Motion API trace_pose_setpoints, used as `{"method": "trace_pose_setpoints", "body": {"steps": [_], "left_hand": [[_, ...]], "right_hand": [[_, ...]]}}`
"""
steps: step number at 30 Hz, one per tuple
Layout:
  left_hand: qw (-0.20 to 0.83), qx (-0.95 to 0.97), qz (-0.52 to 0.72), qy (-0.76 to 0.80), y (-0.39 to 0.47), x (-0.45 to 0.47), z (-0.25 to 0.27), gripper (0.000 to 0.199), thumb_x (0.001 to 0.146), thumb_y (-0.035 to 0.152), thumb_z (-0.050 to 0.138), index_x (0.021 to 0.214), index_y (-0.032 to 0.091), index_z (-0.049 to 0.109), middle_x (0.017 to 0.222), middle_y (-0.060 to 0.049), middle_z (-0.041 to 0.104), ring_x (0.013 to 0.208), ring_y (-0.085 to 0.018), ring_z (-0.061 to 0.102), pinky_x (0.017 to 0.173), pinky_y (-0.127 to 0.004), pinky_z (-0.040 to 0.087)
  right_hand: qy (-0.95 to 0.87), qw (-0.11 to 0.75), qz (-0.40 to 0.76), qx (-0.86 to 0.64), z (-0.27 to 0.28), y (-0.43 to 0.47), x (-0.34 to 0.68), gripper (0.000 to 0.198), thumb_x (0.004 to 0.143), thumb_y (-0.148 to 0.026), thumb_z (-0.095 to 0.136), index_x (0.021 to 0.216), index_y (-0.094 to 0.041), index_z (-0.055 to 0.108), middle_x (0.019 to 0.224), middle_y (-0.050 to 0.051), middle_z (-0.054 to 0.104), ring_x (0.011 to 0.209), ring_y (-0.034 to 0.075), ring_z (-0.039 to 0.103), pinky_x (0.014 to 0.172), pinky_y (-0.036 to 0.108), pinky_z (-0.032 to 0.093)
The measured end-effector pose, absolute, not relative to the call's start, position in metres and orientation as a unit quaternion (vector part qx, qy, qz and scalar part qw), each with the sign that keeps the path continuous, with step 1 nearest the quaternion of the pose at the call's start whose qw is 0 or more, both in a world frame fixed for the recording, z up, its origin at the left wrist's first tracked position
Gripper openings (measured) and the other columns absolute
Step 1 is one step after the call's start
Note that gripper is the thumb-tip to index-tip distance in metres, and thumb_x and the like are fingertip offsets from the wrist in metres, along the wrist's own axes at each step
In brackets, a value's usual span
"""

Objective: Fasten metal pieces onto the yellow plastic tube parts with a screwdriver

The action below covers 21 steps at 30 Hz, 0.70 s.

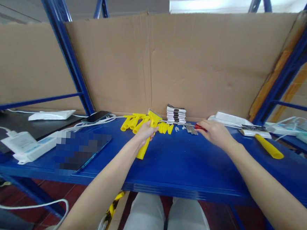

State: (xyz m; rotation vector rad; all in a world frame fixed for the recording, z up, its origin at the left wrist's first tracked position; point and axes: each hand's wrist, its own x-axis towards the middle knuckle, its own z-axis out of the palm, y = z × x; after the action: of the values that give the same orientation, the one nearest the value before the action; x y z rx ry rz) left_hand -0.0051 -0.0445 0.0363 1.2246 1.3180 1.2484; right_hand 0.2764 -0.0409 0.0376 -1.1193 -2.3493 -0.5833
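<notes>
My left hand [145,131] is closed around a yellow scraper [142,152], its wide head up and its tube handle pointing down toward me. In my right hand [212,131] is a screwdriver with a red handle [200,127]. Its thin shaft runs left toward the scraper's head; whether the tip touches is too small to tell. Several yellow scraper handles [128,123] lie left of my left hand. Between the hands are small yellow blade covers [165,128], tiny screws [177,129] and flat metal blades [191,130].
A stack of small white boxes [176,115] stands against the cardboard wall [199,62]. A yellow tube [269,146] lies at right. On the left are a power strip [39,147], a phone [98,116] and a dark flat device [87,154]. Blue posts [65,52] frame the blue table [181,169].
</notes>
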Motion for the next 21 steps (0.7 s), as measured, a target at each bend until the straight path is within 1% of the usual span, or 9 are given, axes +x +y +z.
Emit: {"method": "trace_pose_setpoints", "body": {"steps": [4, 8, 11, 14, 18, 21], "left_hand": [[0.443, 0.511, 0.496, 0.545, -0.042, -0.010, 0.035, 0.025, 0.075, -0.004, 0.060, 0.070, 0.019, 0.049, 0.044, 0.007, 0.046, 0.029, -0.005, 0.036, 0.032, -0.016, 0.021], [0.438, 0.516, 0.492, 0.548, -0.042, -0.012, 0.035, 0.026, 0.073, -0.006, 0.060, 0.070, 0.019, 0.051, 0.042, 0.008, 0.043, 0.029, -0.005, 0.034, 0.032, -0.016, 0.020], [0.406, 0.535, 0.472, 0.571, -0.042, -0.013, 0.037, 0.025, 0.074, -0.003, 0.062, 0.071, 0.019, 0.051, 0.041, 0.008, 0.043, 0.029, -0.006, 0.033, 0.032, -0.016, 0.021], [0.382, 0.547, 0.459, 0.586, -0.043, -0.012, 0.038, 0.024, 0.074, -0.002, 0.063, 0.073, 0.019, 0.053, 0.041, 0.008, 0.043, 0.029, -0.007, 0.034, 0.033, -0.017, 0.022], [0.404, 0.525, 0.482, 0.573, -0.044, -0.011, 0.039, 0.026, 0.072, -0.004, 0.064, 0.073, 0.020, 0.053, 0.039, 0.009, 0.041, 0.027, -0.007, 0.032, 0.032, -0.018, 0.019], [0.371, 0.545, 0.463, 0.592, -0.045, -0.011, 0.039, 0.022, 0.075, -0.002, 0.062, 0.075, 0.019, 0.054, 0.041, 0.009, 0.042, 0.028, -0.006, 0.033, 0.032, -0.018, 0.022]], "right_hand": [[-0.851, 0.217, -0.211, -0.429, 0.031, -0.039, 0.274, 0.031, 0.096, -0.035, 0.039, 0.097, -0.018, 0.065, 0.090, 0.012, 0.072, 0.083, 0.024, 0.065, 0.071, 0.033, 0.045], [-0.844, 0.194, -0.199, -0.458, 0.026, -0.038, 0.271, 0.030, 0.095, -0.034, 0.040, 0.102, -0.018, 0.064, 0.098, 0.012, 0.073, 0.087, 0.024, 0.067, 0.069, 0.031, 0.045], [-0.842, 0.188, -0.192, -0.467, 0.025, -0.039, 0.269, 0.029, 0.095, -0.034, 0.041, 0.104, -0.019, 0.063, 0.101, 0.011, 0.073, 0.088, 0.024, 0.067, 0.069, 0.031, 0.045], [-0.841, 0.186, -0.178, -0.476, 0.026, -0.041, 0.267, 0.029, 0.095, -0.035, 0.041, 0.103, -0.019, 0.063, 0.100, 0.011, 0.073, 0.086, 0.024, 0.068, 0.068, 0.030, 0.045], [-0.843, 0.184, -0.149, -0.483, 0.027, -0.042, 0.266, 0.024, 0.094, -0.034, 0.045, 0.098, -0.020, 0.064, 0.096, 0.009, 0.074, 0.080, 0.022, 0.068, 0.067, 0.029, 0.044], [-0.846, 0.185, -0.125, -0.484, 0.028, -0.042, 0.265, 0.023, 0.093, -0.034, 0.047, 0.097, -0.020, 0.064, 0.094, 0.008, 0.074, 0.079, 0.022, 0.068, 0.066, 0.028, 0.044]]}}
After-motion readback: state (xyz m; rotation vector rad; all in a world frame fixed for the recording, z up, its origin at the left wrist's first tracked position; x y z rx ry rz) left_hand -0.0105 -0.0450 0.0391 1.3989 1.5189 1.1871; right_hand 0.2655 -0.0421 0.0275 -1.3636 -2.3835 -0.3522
